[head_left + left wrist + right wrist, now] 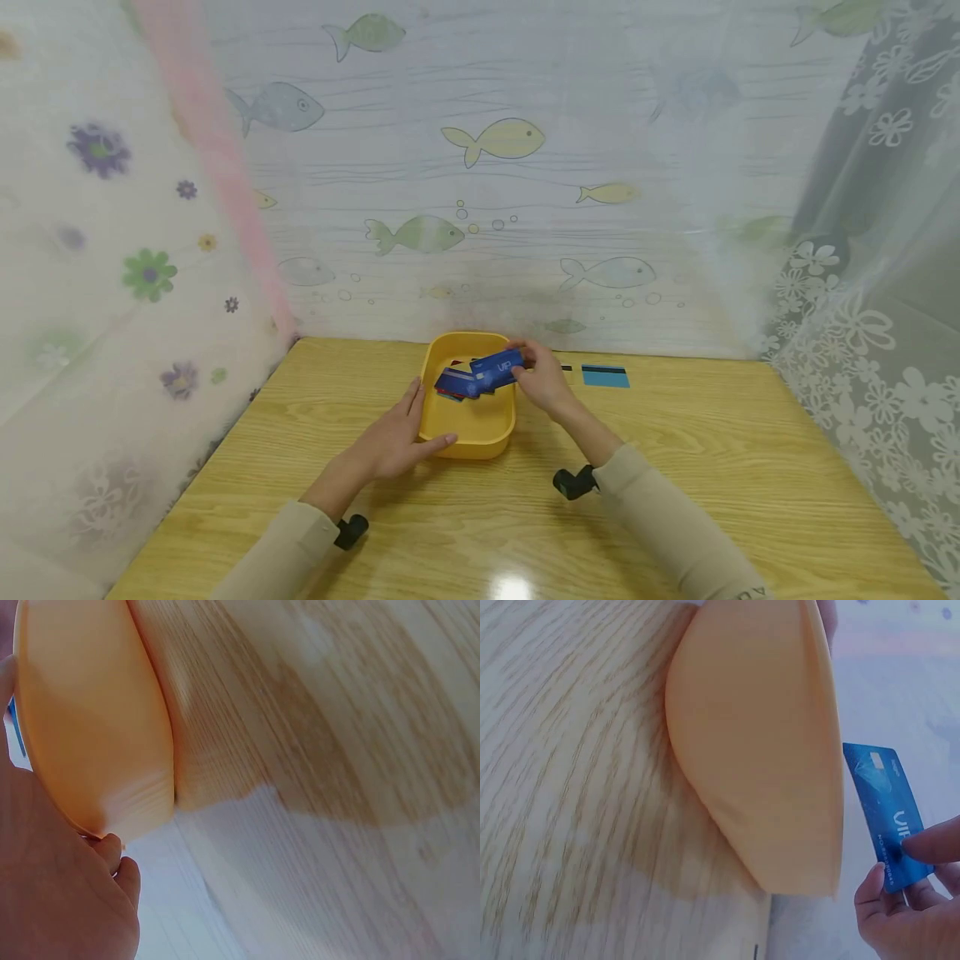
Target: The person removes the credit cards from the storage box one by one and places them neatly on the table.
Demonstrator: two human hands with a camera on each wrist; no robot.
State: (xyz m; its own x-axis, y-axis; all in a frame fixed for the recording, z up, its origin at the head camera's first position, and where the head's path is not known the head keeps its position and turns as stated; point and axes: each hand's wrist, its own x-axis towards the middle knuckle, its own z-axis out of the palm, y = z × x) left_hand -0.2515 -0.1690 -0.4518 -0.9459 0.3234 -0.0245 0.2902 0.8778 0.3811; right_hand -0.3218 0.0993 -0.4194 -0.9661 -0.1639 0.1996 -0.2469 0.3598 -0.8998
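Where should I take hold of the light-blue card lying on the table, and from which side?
Pinch the light-blue card by its right short edge, probably coming in low from the right: it lies flat on the table, offering only a thin edge, and another card sits just to its left, partly hidden behind the right hand.

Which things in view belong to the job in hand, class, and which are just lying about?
Belong to the job:
- blue VIP card, in the right hand
- yellow tub
- cards inside the tub
- blue striped card and partly hidden card, probably

Just around, seemingly:
- fish-print curtain
- purple-flowered curtain
- black wrist cameras
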